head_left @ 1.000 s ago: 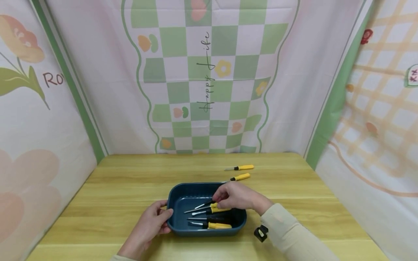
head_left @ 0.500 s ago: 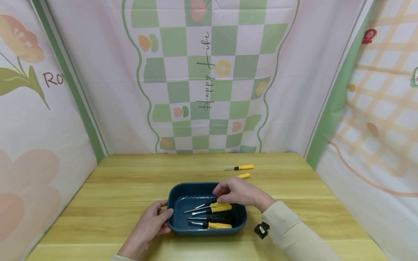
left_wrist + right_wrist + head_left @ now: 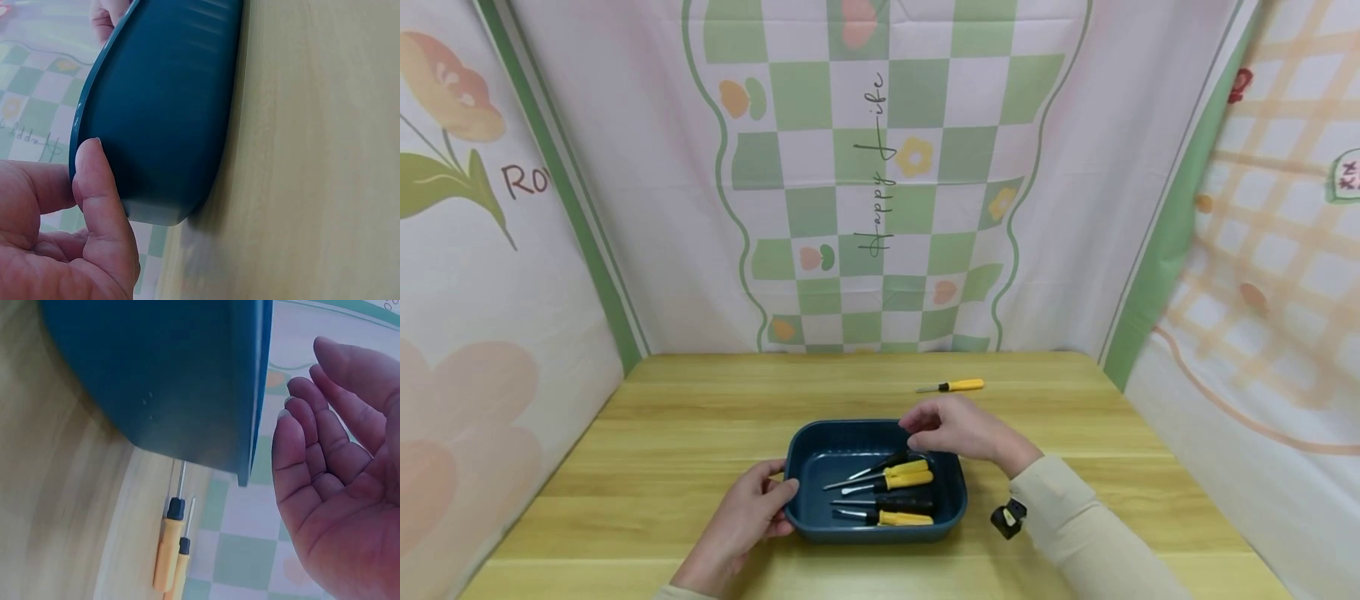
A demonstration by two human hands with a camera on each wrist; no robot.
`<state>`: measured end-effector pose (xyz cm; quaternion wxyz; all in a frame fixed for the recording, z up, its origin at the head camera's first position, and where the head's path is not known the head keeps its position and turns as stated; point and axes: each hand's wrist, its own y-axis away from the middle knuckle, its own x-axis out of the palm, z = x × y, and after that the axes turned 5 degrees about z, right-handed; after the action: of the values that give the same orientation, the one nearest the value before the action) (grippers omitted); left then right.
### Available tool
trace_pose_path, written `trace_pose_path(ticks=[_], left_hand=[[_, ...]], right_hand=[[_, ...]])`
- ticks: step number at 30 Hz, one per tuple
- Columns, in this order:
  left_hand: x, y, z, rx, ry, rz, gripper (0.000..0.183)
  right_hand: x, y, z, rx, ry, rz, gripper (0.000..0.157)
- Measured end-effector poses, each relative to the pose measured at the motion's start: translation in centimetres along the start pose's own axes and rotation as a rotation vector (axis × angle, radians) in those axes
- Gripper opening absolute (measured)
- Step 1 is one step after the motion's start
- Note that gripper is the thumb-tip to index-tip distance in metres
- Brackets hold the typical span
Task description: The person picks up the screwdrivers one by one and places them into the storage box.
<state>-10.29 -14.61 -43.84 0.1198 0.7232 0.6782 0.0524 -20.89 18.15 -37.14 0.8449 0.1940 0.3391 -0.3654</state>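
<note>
My left hand (image 3: pixel 743 517) grips the left end of a dark blue box (image 3: pixel 808 492), thumb (image 3: pixel 97 181) on its outer wall in the left wrist view. Inside lie several screwdrivers with yellow or black handles, such as a yellow one (image 3: pixel 904 518) near the front wall and a black one (image 3: pixel 910 503) behind it. Over the box's far right corner hovers my right hand (image 3: pixel 958 432), its fingers loosely bent around nothing. Two yellow-handled screwdrivers lie beyond the box in the right wrist view, a nearer one (image 3: pixel 167 550) and a farther one (image 3: pixel 180 565); the head view hides the nearer behind my hand.
The farther screwdriver (image 3: pixel 964 385) lies near the back of the wooden table (image 3: pixel 700 417). Printed cloth (image 3: pixel 865 292) hangs behind the table and along both sides. A small black device (image 3: pixel 1009 518) sits at my right wrist.
My right hand has risen from the black-handled screwdriver in the box and moved back and right. It now covers the nearer loose screwdriver in the head view. My left hand stays put.
</note>
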Motion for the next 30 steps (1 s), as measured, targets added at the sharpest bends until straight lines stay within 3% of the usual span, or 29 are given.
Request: trace_pose_path(ticks=[15,30], left_hand=[[-0.4,0.0,0.1,-0.002,-0.014,0.014,0.048],[-0.5,-0.4,0.6,0.017,-0.003,0.016,0.047]], right_hand=[[-1.6,0.3,-0.7,0.031,-0.013,-0.120,0.033],[-2.5,-0.2,-2.7,0.095,-0.047,-0.183,0.033]])
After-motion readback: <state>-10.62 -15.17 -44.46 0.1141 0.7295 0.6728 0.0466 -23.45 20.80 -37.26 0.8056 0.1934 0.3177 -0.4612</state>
